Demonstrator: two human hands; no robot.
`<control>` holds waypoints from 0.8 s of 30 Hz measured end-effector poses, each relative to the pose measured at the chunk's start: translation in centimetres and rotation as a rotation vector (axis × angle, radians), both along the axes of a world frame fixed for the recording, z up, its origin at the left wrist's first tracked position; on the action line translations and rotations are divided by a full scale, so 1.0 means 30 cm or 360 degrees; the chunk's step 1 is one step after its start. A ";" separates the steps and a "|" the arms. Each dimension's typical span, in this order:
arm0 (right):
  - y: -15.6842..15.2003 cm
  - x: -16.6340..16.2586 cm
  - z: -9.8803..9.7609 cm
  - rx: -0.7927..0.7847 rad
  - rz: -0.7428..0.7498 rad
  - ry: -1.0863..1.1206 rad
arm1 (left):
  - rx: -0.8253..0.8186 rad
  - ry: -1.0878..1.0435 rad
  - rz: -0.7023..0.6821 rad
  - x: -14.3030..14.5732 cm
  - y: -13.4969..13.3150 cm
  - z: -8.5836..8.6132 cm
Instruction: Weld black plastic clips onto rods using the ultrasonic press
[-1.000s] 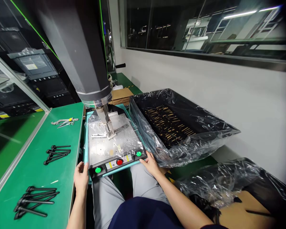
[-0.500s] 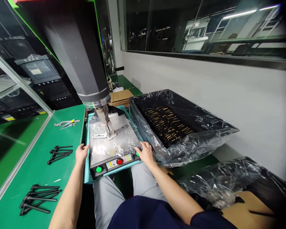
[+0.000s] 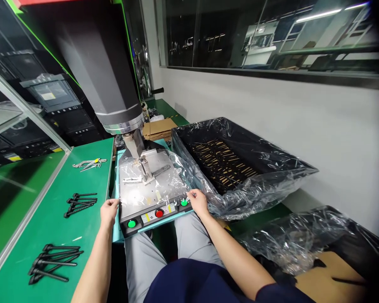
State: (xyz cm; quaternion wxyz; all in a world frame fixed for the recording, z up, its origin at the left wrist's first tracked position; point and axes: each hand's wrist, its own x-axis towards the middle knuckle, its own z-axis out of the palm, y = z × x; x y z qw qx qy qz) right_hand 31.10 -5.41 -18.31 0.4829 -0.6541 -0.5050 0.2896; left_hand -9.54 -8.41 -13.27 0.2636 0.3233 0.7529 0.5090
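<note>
Clear plastic film (image 3: pixel 173 179) lies over the metal base plate (image 3: pixel 132 206) of a benchtop press machine. At the plate's left edge, my left hand (image 3: pixel 109 212) is closed, thumb and fingers pinched at the film's edge. My right hand (image 3: pixel 199 201) pinches the film at the right front corner, just beside a green button (image 3: pixel 184 203). A second green button (image 3: pixel 132 223) and a red button (image 3: pixel 158 213) sit on the front panel. Above the small metal fixture (image 3: pixel 148 174) hangs the machine's dark head (image 3: pixel 113 75) with its metal tool (image 3: pixel 134 143).
Two groups of black ribbed rods with knobbed ends (image 3: pixel 50 263) lie on the green table (image 3: pixel 94 176) at left, with pliers (image 3: pixel 90 163) behind. A plastic-lined black tray (image 3: pixel 265 176) holding many thin pieces stands at right. Flat cardboard (image 3: pixel 159 126) is stacked behind.
The machine's head and tool have risen off the fixture. My right hand has shifted slightly right, uncovering the green button, and its fingers have closed. My left hand has moved slightly down.
</note>
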 end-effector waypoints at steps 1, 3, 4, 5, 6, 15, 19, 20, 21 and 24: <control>-0.014 0.005 0.001 -0.0007 -0.0019 0.0067 | 0.0037 -0.0023 0.0012 0.012 -0.040 -0.005; -0.049 0.014 0.004 -0.0060 -0.0037 0.0243 | 0.0106 -0.0097 0.0038 0.044 -0.133 -0.023; -0.067 0.018 0.007 -0.0108 -0.0029 0.0355 | 0.0133 -0.0143 0.0059 0.062 -0.182 -0.035; -0.085 0.020 0.012 -0.0167 -0.0009 0.0477 | 0.0152 -0.0197 0.0088 0.081 -0.229 -0.048; -0.102 0.021 0.018 -0.0225 0.0010 0.0599 | 0.0159 -0.0256 0.0124 0.099 -0.273 -0.061; -0.163 0.009 0.061 -0.0346 0.0006 0.1053 | 0.0108 -0.0703 0.0296 0.174 -0.419 -0.128; -0.173 0.023 0.043 -0.0291 0.0039 0.0871 | 0.0116 -0.0796 0.0353 0.177 -0.420 -0.136; -0.181 0.032 0.040 -0.0275 0.0064 0.0720 | 0.0116 -0.0821 0.0362 0.180 -0.422 -0.138; -0.192 0.043 0.042 -0.0250 0.0093 0.0519 | 0.0110 -0.0843 0.0369 0.183 -0.424 -0.140; -0.229 0.072 0.084 -0.0059 0.0166 -0.0193 | 0.0068 -0.0890 0.0397 0.194 -0.437 -0.153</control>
